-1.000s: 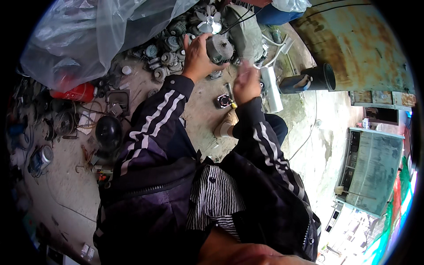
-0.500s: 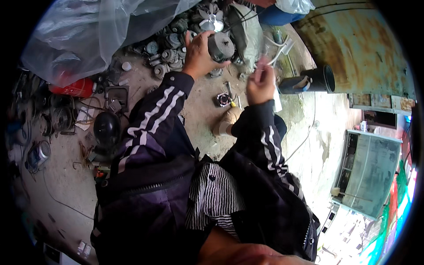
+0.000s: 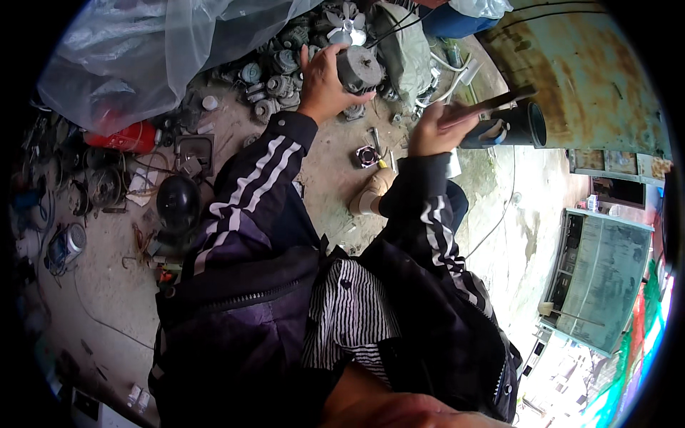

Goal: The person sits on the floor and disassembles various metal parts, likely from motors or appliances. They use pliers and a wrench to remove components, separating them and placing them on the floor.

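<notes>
The motor (image 3: 359, 68) is showing dull, rough metal; the plastic sheet (image 3: 128, 64) is gleaming; the metal panel (image 3: 592, 71) is looking rusty; the striped shirt (image 3: 349, 310) is showing matt cloth.

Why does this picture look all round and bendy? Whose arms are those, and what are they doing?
There's no robot here, just a person using bare hands. A wide camera on their head looks down, and its lens bends the edges. The arms are the person's own, in dark, striped sleeves.

The left hand holds a grey round metal part. The right hand grips a long brownish thing, too blurry to name.

On the floor lie a heap of metal parts, a red container and a shiny black rounded thing.
</notes>
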`<state>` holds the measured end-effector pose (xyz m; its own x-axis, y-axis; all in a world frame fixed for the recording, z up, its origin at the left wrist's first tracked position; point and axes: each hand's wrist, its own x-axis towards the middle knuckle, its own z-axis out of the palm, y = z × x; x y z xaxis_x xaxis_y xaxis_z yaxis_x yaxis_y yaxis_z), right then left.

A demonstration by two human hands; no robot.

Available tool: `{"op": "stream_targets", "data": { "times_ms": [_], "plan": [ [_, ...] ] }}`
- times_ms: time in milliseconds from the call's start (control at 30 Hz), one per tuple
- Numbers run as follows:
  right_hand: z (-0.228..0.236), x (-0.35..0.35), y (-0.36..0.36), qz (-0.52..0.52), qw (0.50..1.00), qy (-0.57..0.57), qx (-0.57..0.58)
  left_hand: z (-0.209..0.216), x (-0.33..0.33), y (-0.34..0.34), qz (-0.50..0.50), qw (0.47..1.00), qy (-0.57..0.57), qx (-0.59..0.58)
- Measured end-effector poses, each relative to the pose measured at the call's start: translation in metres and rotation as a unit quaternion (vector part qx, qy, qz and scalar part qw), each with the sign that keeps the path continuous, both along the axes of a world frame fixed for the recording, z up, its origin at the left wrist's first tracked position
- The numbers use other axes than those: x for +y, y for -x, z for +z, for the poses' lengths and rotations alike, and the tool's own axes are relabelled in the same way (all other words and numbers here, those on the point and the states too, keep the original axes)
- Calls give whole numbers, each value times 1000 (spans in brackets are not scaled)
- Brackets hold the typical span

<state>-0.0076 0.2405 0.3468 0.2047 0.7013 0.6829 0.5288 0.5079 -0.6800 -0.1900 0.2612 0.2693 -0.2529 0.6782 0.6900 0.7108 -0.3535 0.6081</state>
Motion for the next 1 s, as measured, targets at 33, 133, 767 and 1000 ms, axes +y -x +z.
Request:
{"op": "stream_targets", "data": {
  "times_ms": [33,133,767,1000],
  "plan": [
    [-20,1,0,-38,994,-33,-102,0,0,2,3,1000,-6,9],
    [-43,-10,-8,134,889,306,-314,-7,-6,13,15,998,-2,65],
    [-70,1,-12,29,982,43,-181,-2,5,8,-1,1000,-7,25],
    [-19,-1,-2,-5,998,57,-11,-2,-5,12,8,1000,-10,24]
  ]
}}
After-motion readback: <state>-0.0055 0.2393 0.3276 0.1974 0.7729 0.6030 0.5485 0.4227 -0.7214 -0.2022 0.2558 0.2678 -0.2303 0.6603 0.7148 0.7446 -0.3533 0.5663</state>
